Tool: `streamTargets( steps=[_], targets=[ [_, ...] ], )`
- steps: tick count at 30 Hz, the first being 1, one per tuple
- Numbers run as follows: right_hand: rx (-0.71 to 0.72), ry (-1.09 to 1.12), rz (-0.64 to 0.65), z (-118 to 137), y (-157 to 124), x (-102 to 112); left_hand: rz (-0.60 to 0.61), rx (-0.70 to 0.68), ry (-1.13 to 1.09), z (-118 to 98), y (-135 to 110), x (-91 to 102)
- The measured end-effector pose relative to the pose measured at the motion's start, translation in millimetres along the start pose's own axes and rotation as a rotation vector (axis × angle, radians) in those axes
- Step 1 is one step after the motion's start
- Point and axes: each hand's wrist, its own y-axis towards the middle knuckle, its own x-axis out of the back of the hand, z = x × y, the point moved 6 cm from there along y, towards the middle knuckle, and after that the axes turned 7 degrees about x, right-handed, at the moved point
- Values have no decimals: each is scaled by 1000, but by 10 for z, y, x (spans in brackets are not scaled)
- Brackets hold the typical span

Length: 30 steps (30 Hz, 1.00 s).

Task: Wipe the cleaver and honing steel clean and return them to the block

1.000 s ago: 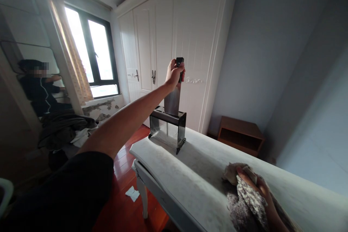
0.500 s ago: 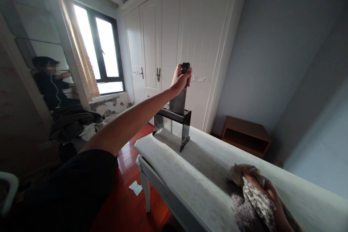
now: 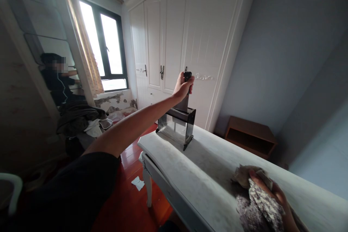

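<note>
My left hand (image 3: 182, 86) is closed round the black handle of a broad cleaver (image 3: 183, 104), whose blade stands mostly inside a dark, clear-sided knife holder (image 3: 176, 127). The holder stands at the far left end of a white table (image 3: 190, 174). At the near right, my right hand (image 3: 268, 194) rests on the table with its fingers wrapped in a grey mottled cloth (image 3: 258, 206). My left arm stretches out over the floor and the table's edge.
A white wardrobe (image 3: 174, 40) rises behind the table. A brown low shelf (image 3: 250, 136) stands by the blue wall. A window (image 3: 104, 50), a pile of clothes (image 3: 78, 117) and a seated person (image 3: 58, 79) are at the left. A scrap of paper (image 3: 138, 183) lies on the red wooden floor.
My left hand has moved down with the cleaver, and the blade has sunk deeper into the holder. My right hand stays on the cloth.
</note>
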Motion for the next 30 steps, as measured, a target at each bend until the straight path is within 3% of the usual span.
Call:
streamTargets(
  steps=[3,9,16,25,30],
  targets=[
    [-98,31,1,-45,3,-12,-14,20,-14,61,-38,15],
    [-136,21,-27,46,-16,-24,-4,53,-30,254,-122,9],
    [-175,54,30,-145,-28,-20,26,60,-32,435,-265,-29],
    [-150,34,82,-43,-18,-37,45,100,-40,529,-332,9],
    [-131,6,28,-60,6,-15,74,105,-20,548,-389,2]
  ],
)
